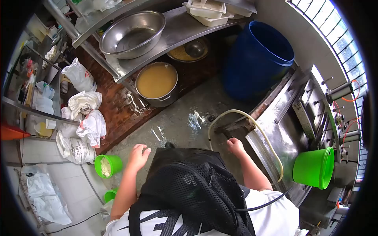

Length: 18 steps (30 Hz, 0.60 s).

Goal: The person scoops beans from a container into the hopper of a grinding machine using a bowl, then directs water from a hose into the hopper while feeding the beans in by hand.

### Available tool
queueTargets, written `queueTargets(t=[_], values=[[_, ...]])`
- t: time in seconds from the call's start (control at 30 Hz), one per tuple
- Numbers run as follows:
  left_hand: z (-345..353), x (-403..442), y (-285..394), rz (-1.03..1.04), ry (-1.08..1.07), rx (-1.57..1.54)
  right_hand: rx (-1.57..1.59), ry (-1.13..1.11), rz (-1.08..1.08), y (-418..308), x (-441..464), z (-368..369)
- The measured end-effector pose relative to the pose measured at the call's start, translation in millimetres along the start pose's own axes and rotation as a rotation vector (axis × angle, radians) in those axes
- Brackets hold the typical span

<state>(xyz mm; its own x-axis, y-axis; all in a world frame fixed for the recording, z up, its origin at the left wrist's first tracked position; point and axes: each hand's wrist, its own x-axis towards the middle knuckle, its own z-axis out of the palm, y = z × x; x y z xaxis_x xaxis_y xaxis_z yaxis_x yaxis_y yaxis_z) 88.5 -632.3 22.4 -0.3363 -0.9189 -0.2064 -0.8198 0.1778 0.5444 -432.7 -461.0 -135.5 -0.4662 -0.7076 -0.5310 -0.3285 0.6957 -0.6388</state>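
Your left hand [138,156] is half-open, empty; your right hand [236,147] curls near the hose [236,111], grip can't tell. Seemingly between grips; taking the hose calls for reaching sideways.

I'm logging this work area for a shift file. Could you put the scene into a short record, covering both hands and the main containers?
Left hand: raised, nothing visible in it
Right hand: partly curled, grip unclear; pale hose arches nearby
Pot: cloudy yellow-brown liquid
Barrel: blue, upright, open-topped
Small green bucket: pale contents
Metal basin: on the shelf
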Motion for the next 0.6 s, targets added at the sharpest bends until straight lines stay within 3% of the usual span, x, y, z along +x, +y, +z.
queueTargets(t=[0.23,0.37,0.43,0.6], values=[[-2.7,120.9,-49.1,-0.099,-0.196,-0.043,-0.176,-0.148,0.128,9.1,42.9,46.9],[-27.3,230.2,-56.8,0.051,-0.08,0.035,-0.459,-0.25,0.163,3.6,76.0,58.5],[-39.3,290.2,-59.3,0.172,0.043,0.098,-0.356,-0.218,0.234,6.7,94.8,66.0],[-75.8,431.8,-37.3,0.319,0.159,0.329,-0.019,-0.028,0.352,-85.0,134.0,61.0]])
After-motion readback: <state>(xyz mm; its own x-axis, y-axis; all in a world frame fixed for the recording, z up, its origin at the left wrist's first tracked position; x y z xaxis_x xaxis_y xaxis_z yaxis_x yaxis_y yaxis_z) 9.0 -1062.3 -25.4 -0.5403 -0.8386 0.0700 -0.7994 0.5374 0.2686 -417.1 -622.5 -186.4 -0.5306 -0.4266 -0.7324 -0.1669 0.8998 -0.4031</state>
